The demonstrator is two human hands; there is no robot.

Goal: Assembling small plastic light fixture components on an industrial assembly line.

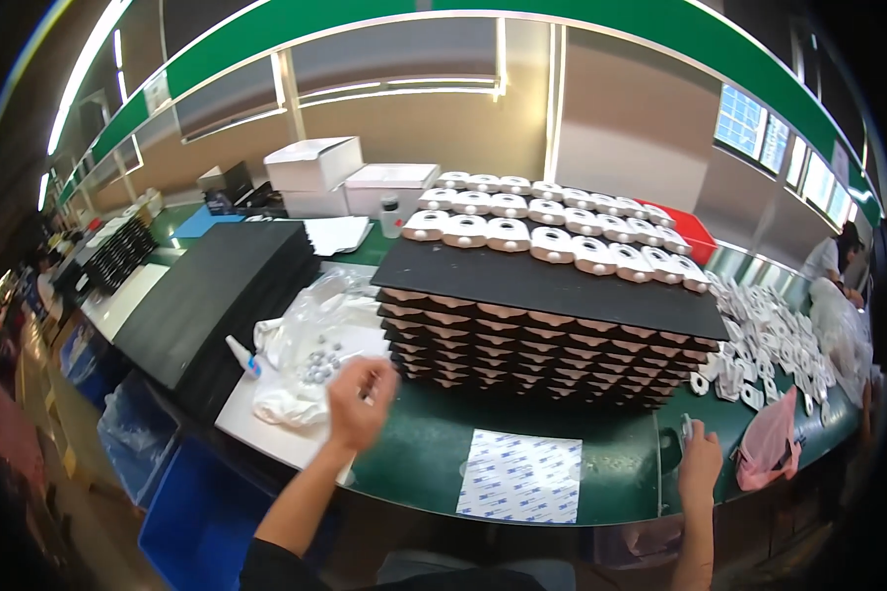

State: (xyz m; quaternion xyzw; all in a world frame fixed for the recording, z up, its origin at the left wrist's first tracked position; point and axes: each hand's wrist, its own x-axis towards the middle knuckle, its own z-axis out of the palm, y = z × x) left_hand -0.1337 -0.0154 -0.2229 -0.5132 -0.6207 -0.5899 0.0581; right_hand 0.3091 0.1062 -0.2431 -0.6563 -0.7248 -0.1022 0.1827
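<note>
Your left hand [360, 399] is curled, fingers bunched, just beside the grey pieces [320, 366] on the clear bag [340, 305]; can't tell if it grips anything. Your right hand [700, 458] is closed on a small pale part [687, 427], above the green table [419, 448] near its front edge, left of the pink bag [767, 445]. Printed sheet [522, 478] lies between your hands. Black boards [552, 291] stack behind it, white parts [508, 234] in rows on top.

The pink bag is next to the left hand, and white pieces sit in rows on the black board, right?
Not quite: the head view shows the pink bag next to the right hand. White pieces do sit in rows on the black board.
</note>
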